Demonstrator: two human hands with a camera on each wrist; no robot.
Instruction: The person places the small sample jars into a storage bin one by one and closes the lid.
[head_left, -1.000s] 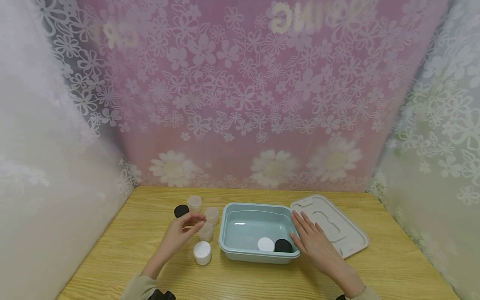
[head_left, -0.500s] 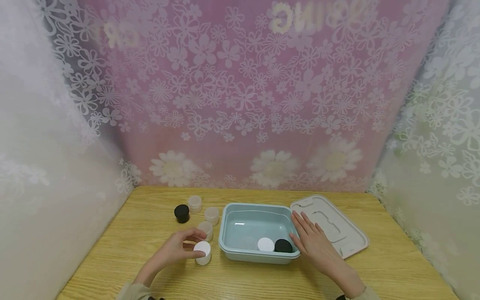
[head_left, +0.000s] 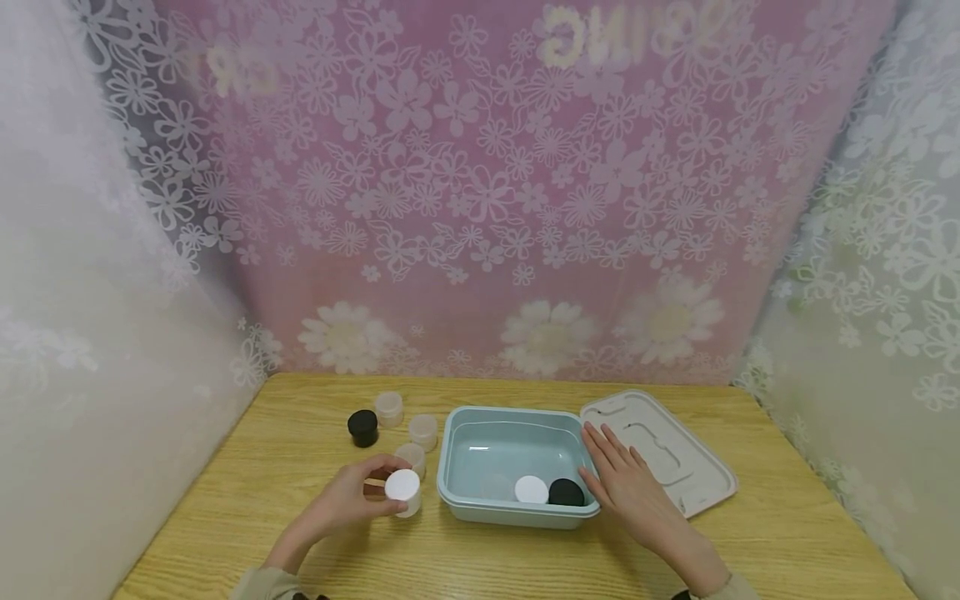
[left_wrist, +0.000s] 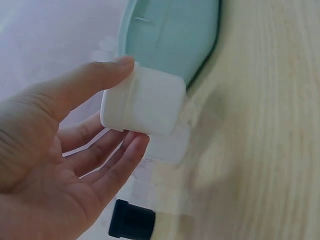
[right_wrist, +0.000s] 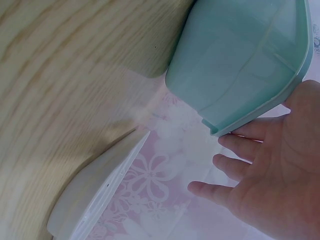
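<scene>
My left hand [head_left: 341,502] pinches a small white screw-lid jar [head_left: 403,490] between thumb and fingers, left of the light blue plastic box [head_left: 517,514]. In the left wrist view the white jar [left_wrist: 155,102] hangs above the wooden table. Against the box's right rim rests my right hand [head_left: 633,500], its fingers extended. The right wrist view shows those fingers [right_wrist: 240,147] touching the rim of the box [right_wrist: 240,65]. Inside the box, a white-lidded jar [head_left: 531,489] and a black-lidded jar [head_left: 566,492] stand near the front wall, beside a faint translucent one [head_left: 495,486].
Behind my left hand stand a black jar [head_left: 363,427] and several translucent jars, one at the back [head_left: 389,408], one by the box [head_left: 423,432], one partly hidden [head_left: 412,457]. The pale box lid [head_left: 667,454] lies on the table [head_left: 780,517] at right.
My left hand has come down and forward from near the black jar, taken hold of the white jar and lifted it slightly. The right hand has stayed on the box rim.
</scene>
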